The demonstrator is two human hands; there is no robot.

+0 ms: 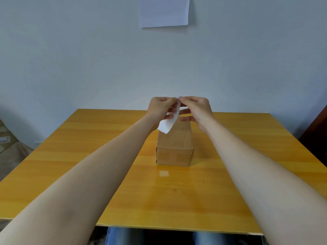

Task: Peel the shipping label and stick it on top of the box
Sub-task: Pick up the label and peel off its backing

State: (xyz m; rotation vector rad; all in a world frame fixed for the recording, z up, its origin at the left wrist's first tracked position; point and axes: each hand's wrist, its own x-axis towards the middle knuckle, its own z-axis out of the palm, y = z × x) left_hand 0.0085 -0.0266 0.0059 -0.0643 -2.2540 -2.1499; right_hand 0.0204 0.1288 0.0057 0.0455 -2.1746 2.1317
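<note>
A closed brown cardboard box (174, 141) stands on the middle of the yellow wooden table (88, 156). Above its far end, both of my hands hold a white shipping label (167, 125) that curls downward toward the box's top. My left hand (160, 107) pinches the label's upper edge from the left. My right hand (196, 108) pinches the same upper corner from the right, its other fingers stretched out below. The two pinches meet fingertip to fingertip. The label's printed side is not visible.
A small pale square patch (164, 173) lies on the table in front of the box. A white paper sheet (163, 11) hangs on the wall behind. Cardboard boxes (7, 138) sit on the floor at left; a dark piece of furniture (316, 128) stands at right.
</note>
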